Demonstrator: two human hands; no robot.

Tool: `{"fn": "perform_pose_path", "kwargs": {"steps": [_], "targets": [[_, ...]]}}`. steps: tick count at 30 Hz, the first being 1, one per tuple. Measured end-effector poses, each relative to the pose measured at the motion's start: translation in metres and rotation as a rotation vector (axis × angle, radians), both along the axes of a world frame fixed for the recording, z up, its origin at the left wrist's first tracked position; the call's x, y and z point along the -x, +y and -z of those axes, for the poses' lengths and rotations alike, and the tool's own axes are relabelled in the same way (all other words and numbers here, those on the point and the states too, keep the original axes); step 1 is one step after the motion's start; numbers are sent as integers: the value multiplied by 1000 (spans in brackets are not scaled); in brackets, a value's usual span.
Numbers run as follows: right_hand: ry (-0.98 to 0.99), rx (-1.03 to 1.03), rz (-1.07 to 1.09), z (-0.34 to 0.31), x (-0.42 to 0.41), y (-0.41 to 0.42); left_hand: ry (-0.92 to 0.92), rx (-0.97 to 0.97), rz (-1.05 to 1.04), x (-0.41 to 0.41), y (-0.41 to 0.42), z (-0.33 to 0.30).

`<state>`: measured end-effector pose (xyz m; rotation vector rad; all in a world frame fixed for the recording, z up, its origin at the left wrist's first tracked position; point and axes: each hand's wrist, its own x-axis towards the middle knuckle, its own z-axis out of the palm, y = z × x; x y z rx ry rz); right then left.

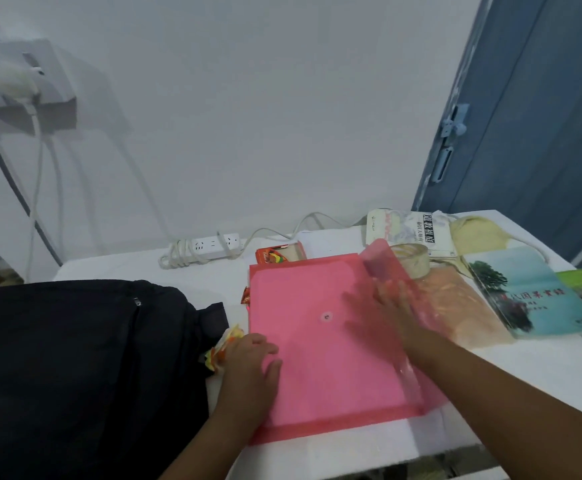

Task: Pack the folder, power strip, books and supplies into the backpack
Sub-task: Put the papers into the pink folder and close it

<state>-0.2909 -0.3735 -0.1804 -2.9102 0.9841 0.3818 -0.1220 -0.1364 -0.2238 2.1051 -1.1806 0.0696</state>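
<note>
Pressing flat on the near left part of the pink folder (317,341), the left hand (251,362) lies with its fingers straight and together, thumb spread toward the middle of the cover. The right hand (386,306) reaches under the folder's translucent flap (393,271), which stands lifted and curled over it; the hand is blurred and seen through the pink plastic, so whether its fingers are straight or pinching the flap I cannot tell. A small round snap button (326,317) sits near the middle of the folder's cover.

The folder lies on the white table (542,375), its near edge close to the table's front. Just left of it rests the black backpack (74,358), lying down with a zipper pull (138,302) showing on top. Between backpack and left hand peeks a crinkled yellow-and-orange wrapper (222,351).

Behind the folder, touching its far edge, is a red-orange box (279,254), and farther back along the wall lies the white power strip (213,245) with its cord bundled at the left end. To the right of the flap stands a roll of clear tape (412,259), with a white book (410,230) printed in black characters behind it. A pale blue book (532,292) with a tree on its cover lies near the right edge (partly over a tan sheet (455,306)), and a cream cloth bag (476,233) sits beyond it.
</note>
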Motion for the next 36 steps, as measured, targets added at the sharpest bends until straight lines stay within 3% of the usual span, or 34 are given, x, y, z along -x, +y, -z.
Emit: {"fn": "perform_pose_path", "kwargs": {"steps": [4, 8, 11, 13, 16, 18, 19, 22, 27, 31, 36], "targets": [[136, 194, -40, -30, 29, 1, 42, -17, 1, 0, 2, 6], [171, 158, -5, -28, 30, 17, 88, -33, 58, 0, 6, 2], [74, 21, 82, -30, 29, 20, 157, 84, 67, -1, 12, -15], [-193, -217, 270, -28, 27, 25, 417, 248, -22, 0, 15, -38], [-778, -539, 533, -40, 15, 35, 1085, 390, -225, 0, 9, -71], [-945, -672, 527, -49, 5, 39, 1313, 391, -219, -9, 5, -82], [-976, -707, 480, -49, 2, 37, 1328, 367, -208, -15, 4, -88], [-930, -740, 348, -64, -6, 43, 1221, 300, -240, -38, 8, -104], [-833, -415, 51, -67, -44, 54, 1014, 284, -349, -96, 46, -122], [-792, -592, 29, -49, -76, 60, 802, 140, -442, -131, 80, -114], [-662, -559, -1, -23, -94, 61, 502, -31, -507, -127, 89, -101]]}}
